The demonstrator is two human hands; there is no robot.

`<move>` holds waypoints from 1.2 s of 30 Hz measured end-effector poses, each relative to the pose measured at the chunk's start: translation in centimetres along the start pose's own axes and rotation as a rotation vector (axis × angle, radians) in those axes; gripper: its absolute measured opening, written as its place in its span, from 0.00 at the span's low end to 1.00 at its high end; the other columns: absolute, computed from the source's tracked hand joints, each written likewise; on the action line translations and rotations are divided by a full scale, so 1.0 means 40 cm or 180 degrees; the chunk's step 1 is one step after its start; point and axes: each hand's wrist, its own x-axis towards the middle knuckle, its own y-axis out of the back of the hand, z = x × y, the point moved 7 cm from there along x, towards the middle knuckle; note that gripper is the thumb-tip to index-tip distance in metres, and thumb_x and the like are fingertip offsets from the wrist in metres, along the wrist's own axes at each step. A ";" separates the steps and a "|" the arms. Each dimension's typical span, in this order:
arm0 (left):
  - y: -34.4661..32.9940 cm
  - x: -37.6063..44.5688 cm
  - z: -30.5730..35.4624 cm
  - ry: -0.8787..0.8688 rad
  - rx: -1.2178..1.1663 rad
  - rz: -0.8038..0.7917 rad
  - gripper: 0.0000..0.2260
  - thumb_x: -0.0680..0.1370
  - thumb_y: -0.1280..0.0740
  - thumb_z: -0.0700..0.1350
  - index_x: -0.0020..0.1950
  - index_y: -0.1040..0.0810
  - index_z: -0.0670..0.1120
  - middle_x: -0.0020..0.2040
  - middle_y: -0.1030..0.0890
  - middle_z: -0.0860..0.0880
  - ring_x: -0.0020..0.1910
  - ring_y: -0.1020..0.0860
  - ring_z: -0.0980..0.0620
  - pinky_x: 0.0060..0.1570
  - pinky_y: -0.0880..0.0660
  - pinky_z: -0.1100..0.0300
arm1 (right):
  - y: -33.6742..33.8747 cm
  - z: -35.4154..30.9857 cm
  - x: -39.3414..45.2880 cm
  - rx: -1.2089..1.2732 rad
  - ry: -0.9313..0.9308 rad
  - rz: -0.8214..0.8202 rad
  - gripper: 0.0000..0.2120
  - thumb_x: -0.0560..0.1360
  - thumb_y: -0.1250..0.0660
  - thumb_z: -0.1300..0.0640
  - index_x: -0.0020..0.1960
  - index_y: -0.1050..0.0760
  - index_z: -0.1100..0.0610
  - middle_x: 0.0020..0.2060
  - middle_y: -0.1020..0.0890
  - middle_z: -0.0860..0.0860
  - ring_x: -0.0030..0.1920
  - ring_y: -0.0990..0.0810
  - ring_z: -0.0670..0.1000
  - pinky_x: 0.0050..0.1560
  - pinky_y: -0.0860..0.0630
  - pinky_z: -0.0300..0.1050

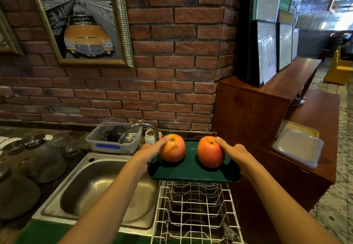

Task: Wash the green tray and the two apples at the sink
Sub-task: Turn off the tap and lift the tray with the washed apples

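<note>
Left hand (pixel 150 152) and right hand (pixel 236 153) I see gripping green tray (pixel 191 171) edges, thumbs steadying apples (pixel 172 147), above white rack (pixel 194 211) beside steel sink (pixel 99 188); brick wall (pixel 172 62) behind.

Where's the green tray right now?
Lower centre of the head view, the green tray sits above the white wire dish rack, right of the sink, both apples on it.
</note>
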 end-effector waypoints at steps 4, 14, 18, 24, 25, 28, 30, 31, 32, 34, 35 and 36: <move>0.003 0.013 0.003 0.0016 0.0078 -0.0009 0.49 0.60 0.27 0.73 0.72 0.30 0.46 0.69 0.27 0.39 0.64 0.27 0.37 0.62 0.26 0.41 | 0.000 0.001 0.017 -0.0037 0.0003 0.0007 0.44 0.69 0.33 0.30 0.68 0.33 0.64 0.59 0.28 0.59 0.52 0.28 0.58 0.46 0.29 0.52; 0.004 0.009 0.014 -0.0139 0.0087 0.0072 0.47 0.64 0.29 0.73 0.74 0.31 0.45 0.70 0.28 0.40 0.67 0.28 0.38 0.66 0.28 0.41 | -0.003 0.009 0.031 -0.0036 0.0005 0.0006 0.44 0.69 0.34 0.29 0.68 0.33 0.63 0.57 0.28 0.58 0.54 0.26 0.59 0.45 0.28 0.51; 0.003 0.003 0.019 -0.0177 0.0076 0.0118 0.46 0.66 0.31 0.73 0.74 0.32 0.45 0.71 0.29 0.40 0.68 0.29 0.38 0.67 0.30 0.41 | -0.005 0.003 0.029 -0.0043 0.0039 0.0023 0.44 0.69 0.35 0.29 0.69 0.33 0.63 0.58 0.28 0.58 0.53 0.28 0.58 0.48 0.30 0.52; 0.006 -0.006 0.017 -0.0187 0.0012 0.0082 0.46 0.66 0.31 0.73 0.74 0.32 0.45 0.71 0.28 0.40 0.67 0.29 0.39 0.65 0.28 0.42 | -0.010 0.002 0.018 -0.0070 0.0061 -0.0016 0.40 0.71 0.36 0.30 0.65 0.31 0.62 0.55 0.28 0.58 0.54 0.27 0.58 0.49 0.29 0.52; 0.005 -0.007 0.017 -0.0188 0.0008 0.0086 0.46 0.66 0.31 0.73 0.74 0.33 0.45 0.71 0.28 0.40 0.67 0.29 0.39 0.65 0.28 0.42 | -0.010 0.002 0.016 -0.0076 0.0058 -0.0018 0.39 0.71 0.36 0.29 0.64 0.31 0.61 0.55 0.28 0.57 0.54 0.27 0.58 0.49 0.29 0.52; 0.007 -0.007 0.016 -0.0203 -0.0007 0.0113 0.45 0.67 0.31 0.72 0.74 0.32 0.44 0.70 0.28 0.40 0.67 0.29 0.38 0.66 0.29 0.40 | -0.011 0.003 0.011 -0.0121 0.0080 -0.0007 0.35 0.71 0.37 0.29 0.60 0.31 0.59 0.55 0.27 0.57 0.55 0.26 0.59 0.52 0.27 0.53; 0.007 -0.007 0.014 -0.0199 0.0002 0.0118 0.45 0.66 0.31 0.72 0.74 0.31 0.44 0.70 0.27 0.40 0.67 0.28 0.38 0.66 0.29 0.40 | -0.012 0.003 0.009 -0.0148 0.0083 -0.0011 0.34 0.71 0.37 0.29 0.58 0.32 0.58 0.56 0.27 0.58 0.56 0.25 0.59 0.54 0.26 0.54; 0.006 -0.008 0.013 -0.0199 0.0008 0.0118 0.46 0.66 0.31 0.73 0.74 0.32 0.44 0.70 0.27 0.40 0.67 0.28 0.37 0.66 0.29 0.39 | -0.011 0.002 0.008 -0.0151 0.0085 -0.0007 0.34 0.71 0.37 0.29 0.58 0.32 0.59 0.56 0.27 0.58 0.56 0.25 0.60 0.54 0.26 0.54; 0.006 -0.010 0.013 -0.0206 0.0017 0.0119 0.46 0.66 0.31 0.73 0.74 0.32 0.44 0.70 0.28 0.40 0.67 0.28 0.37 0.66 0.29 0.39 | -0.011 0.003 0.008 -0.0152 0.0096 -0.0004 0.35 0.71 0.37 0.29 0.59 0.32 0.59 0.56 0.27 0.58 0.56 0.25 0.60 0.54 0.26 0.54; 0.006 -0.012 0.013 -0.0206 0.0017 0.0141 0.46 0.66 0.31 0.73 0.74 0.32 0.44 0.71 0.28 0.40 0.67 0.29 0.37 0.66 0.29 0.39 | -0.012 0.002 0.006 -0.0146 0.0109 -0.0016 0.37 0.71 0.38 0.29 0.62 0.31 0.60 0.55 0.27 0.58 0.55 0.25 0.59 0.53 0.26 0.54; 0.006 -0.014 0.014 -0.0201 0.0019 0.0157 0.46 0.67 0.31 0.73 0.74 0.33 0.44 0.71 0.28 0.40 0.68 0.29 0.37 0.66 0.29 0.39 | -0.012 0.001 0.004 -0.0166 0.0097 -0.0009 0.38 0.71 0.38 0.29 0.63 0.31 0.60 0.55 0.27 0.58 0.55 0.26 0.59 0.53 0.26 0.54; 0.006 -0.014 0.013 -0.0195 0.0014 0.0161 0.45 0.67 0.31 0.73 0.75 0.33 0.45 0.71 0.29 0.40 0.68 0.29 0.37 0.66 0.29 0.39 | -0.011 0.003 0.006 -0.0181 0.0082 -0.0003 0.39 0.71 0.38 0.28 0.64 0.31 0.61 0.55 0.27 0.57 0.54 0.26 0.59 0.53 0.26 0.54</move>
